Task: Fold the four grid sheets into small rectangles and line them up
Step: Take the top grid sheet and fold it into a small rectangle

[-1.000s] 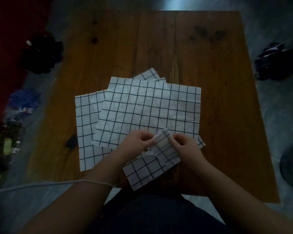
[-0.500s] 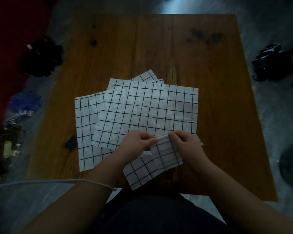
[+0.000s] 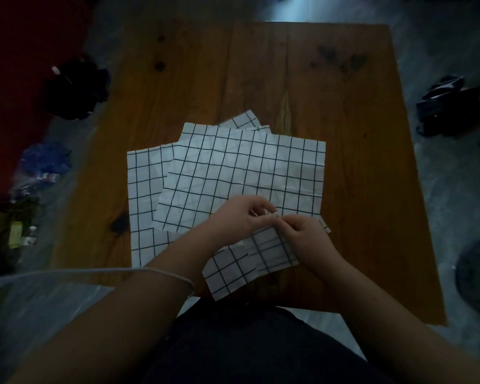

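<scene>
Along the left edge of the view, dim clutter is lying on the floor: a dark bundle point(image 3: 76, 88) and a blue crumpled bag point(image 3: 46, 159), both off the wooden desk point(image 3: 344, 176). On the desk, a left grid sheet point(image 3: 143, 206) is lying flat, partly under a larger top grid sheet point(image 3: 244, 173) that is overlapping it toward the right; the corner of another sheet point(image 3: 241, 121) is peeking out beyond the top sheet's far edge. Near the desk's front edge, the left hand point(image 3: 237, 220) is reaching in over the top sheet, its fingers pinched narrow on the upper corner of a folded grid sheet point(image 3: 272, 249). A thin white cord point(image 3: 161, 271) is crossing the left forearm. Another partly covered grid piece point(image 3: 229, 273) is lying under the folded one, jutting toward the desk's front edge. The right hand point(image 3: 309, 236) is meeting the left at the same corner, its fingers closed on the folded sheet's right edge and covering it. Farther right, off the desk, a black object point(image 3: 449, 106) is sitting on the floor.
</scene>
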{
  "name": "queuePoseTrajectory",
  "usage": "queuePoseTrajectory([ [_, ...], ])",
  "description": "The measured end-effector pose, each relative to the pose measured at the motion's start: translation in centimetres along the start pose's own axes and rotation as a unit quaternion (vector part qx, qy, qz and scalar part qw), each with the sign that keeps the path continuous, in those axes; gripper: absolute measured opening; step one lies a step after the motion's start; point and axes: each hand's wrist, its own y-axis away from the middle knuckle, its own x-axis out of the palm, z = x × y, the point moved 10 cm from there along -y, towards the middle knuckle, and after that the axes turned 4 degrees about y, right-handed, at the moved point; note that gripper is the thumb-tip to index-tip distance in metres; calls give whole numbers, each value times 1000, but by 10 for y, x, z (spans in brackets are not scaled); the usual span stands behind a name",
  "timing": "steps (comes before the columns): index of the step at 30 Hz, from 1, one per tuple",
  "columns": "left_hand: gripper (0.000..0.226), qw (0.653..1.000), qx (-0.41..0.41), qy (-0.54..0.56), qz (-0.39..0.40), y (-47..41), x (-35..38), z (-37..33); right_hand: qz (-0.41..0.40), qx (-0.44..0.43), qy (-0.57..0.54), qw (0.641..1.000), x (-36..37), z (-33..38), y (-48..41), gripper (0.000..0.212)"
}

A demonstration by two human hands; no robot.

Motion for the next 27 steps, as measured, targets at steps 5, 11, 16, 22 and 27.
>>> queuePoseTrajectory([
  [5, 12, 1000, 4, 8, -29, -3, 3, -6, -3, -19, -5, 1000, -7, 6, 5, 28],
  [11, 10, 988, -43, 107, -103, 2, -6, 6, 26, -9, 6, 1000, -1, -8, 11, 18],
  [16, 10, 973, -58, 152, -161, 8, -28, 12, 40, -14, 4, 999, -4, -19, 20, 13],
  [22, 10, 984, -48, 116, -128, 12, -16, 3, 69, -25, 61, 995, -3, -14, 13, 14],
  [27, 8, 991, -33, 91, -93, 10, 1, -9, 24, -53, 36, 998, -7, 19, 5, 26],
])
